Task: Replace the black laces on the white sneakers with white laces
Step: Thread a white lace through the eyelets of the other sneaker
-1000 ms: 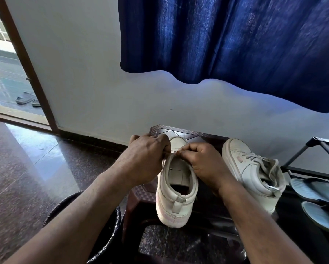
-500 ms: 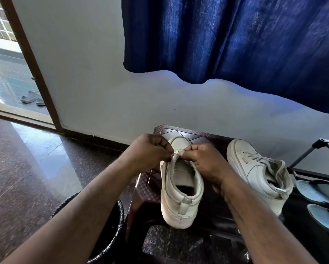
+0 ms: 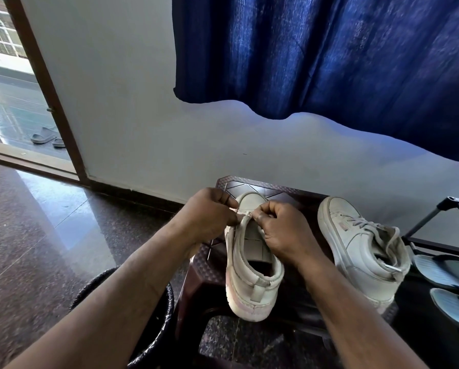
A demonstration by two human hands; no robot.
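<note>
Since a second ago we are drawing our hands closer together over the front of the near sneaker (image 3: 251, 286), and the right fingers are curling in tighter.

Nearest us, a black bin (image 3: 156, 324) is standing on the floor (image 3: 36, 235) under our left forearm. Just past it, the near sneaker is lying heel toward us on a dark brown plastic stool (image 3: 252, 185), with its tongue showing.

At its front eyelets the left hand (image 3: 209, 215) is curling its fingers and pinching a short white lace (image 3: 243, 213) between thumb and forefinger. The right hand (image 3: 284, 234) is pinching the same lace from the other side, fingers bent and palm lying against the sneaker's right flank.

Just beside it on the stool, the second sneaker (image 3: 356, 254) is sitting tilted, toe away from us, with white laces (image 3: 361, 223) running up it.

Further right, sandals (image 3: 446, 270) are lying on a black shoe rack (image 3: 441, 212).

Behind everything a pale wall (image 3: 143, 115) is rising, and a dark blue curtain (image 3: 329, 62) is hanging across its upper part.

At far left, past a brown door frame (image 3: 44, 83), a pair of slippers (image 3: 46, 137) is lying outside.
</note>
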